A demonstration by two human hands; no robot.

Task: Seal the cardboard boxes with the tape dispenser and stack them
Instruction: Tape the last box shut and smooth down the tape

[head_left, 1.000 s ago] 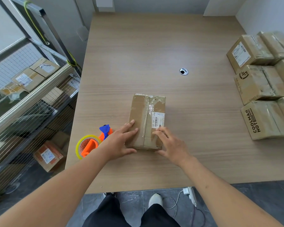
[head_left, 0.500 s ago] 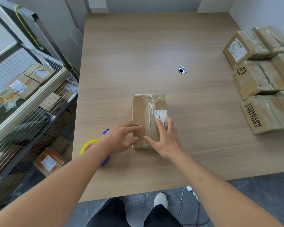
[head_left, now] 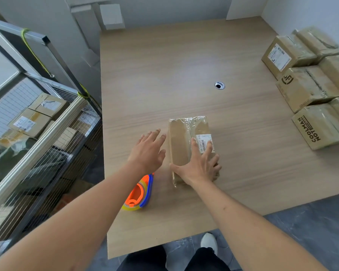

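Note:
A small cardboard box [head_left: 181, 139], wrapped in clear tape with a white label, lies on the wooden table [head_left: 164, 65] near its front edge. My right hand [head_left: 199, 165] rests flat on the box's near end, fingers spread over the label. Just left of the box my left hand [head_left: 148, 151] hovers open, fingers apart, with nothing in it. The orange and blue tape dispenser [head_left: 138, 194] with a yellow tape roll lies on the table under my left forearm, near the left front corner.
Several taped boxes [head_left: 311, 87] are stacked in rows at the table's right edge. A cable hole [head_left: 219, 85] sits mid-table. A wire-mesh shelf [head_left: 37, 133] holding more boxes stands to the left. My legs and a shoe show below the front edge.
My left hand has lifted off the box and moved to its left side, open. My right hand slid further onto the box top. The view tilted a little.

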